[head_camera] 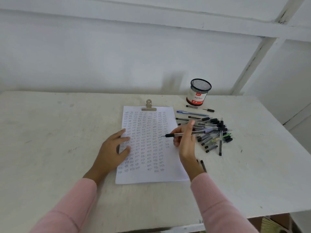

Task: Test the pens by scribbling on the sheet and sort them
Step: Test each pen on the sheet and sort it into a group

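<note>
A white sheet (151,175) covered with rows of small scribbles lies on the table under a metal clip (149,105). My left hand (112,152) rests flat on the sheet's left edge, fingers spread. My right hand (185,140) grips a clear pen with a black tip (175,135), held nearly level, its tip pointing left just above the sheet's right side. A pile of several pens (213,132) lies right of the sheet, behind my right hand.
A black mesh cup (199,92) with a red and white label stands behind the pile. A blue pen (191,113) and a thin black pen (200,108) lie apart near it. Two dark pens (203,165) lie by my right wrist. The white table's (50,132) front edge is near.
</note>
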